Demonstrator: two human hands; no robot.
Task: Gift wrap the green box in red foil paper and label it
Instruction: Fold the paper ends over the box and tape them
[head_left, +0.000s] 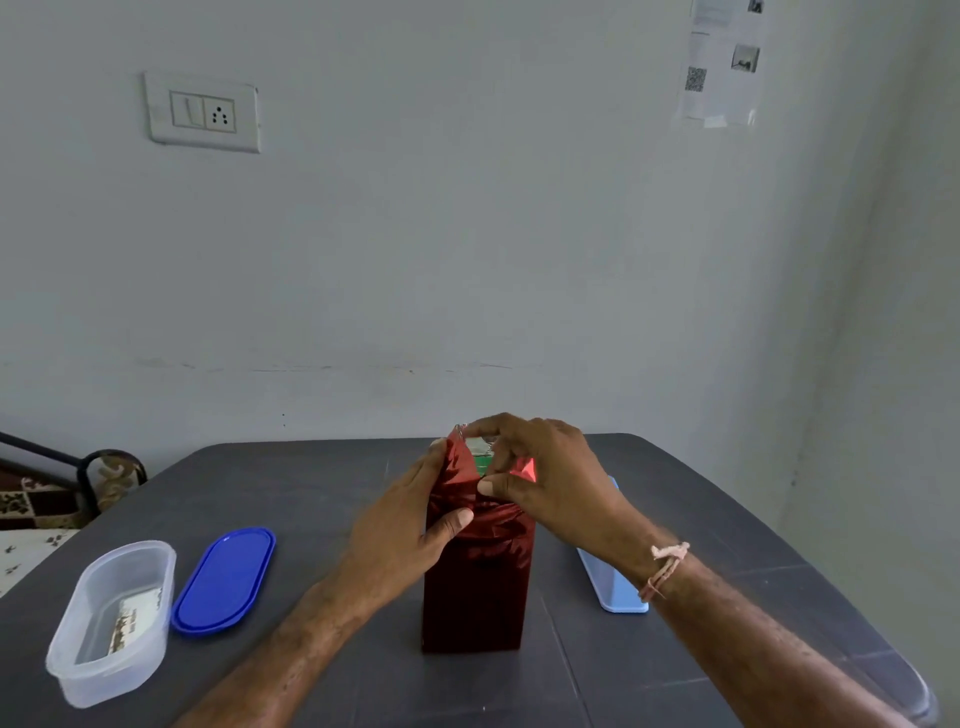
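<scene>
Dark grey counter (311, 493) fills the lower frame. Dead centre, the tall green box (480, 462) stands upright, sheathed in shiny red foil paper (475, 587). Left hand (400, 530) grips the foil's upper left, right hand (550, 478) pinches the top flap. Lower left: clear plastic tub (127, 545), blue oval lid (223, 579) beside it.

Both bare forearms reach forward from the bottom edge and meet in the middle. The left hand (410, 525) grips the left side of the wrapped box (475, 597), its thumb laid across the front and its fingers running up along the side. The right hand (545, 478) arches over the top with its wrist raised, thumb and curled fingers pinching the red foil (460, 467) there. A pale thread band (665, 569) circles the right wrist.
</scene>
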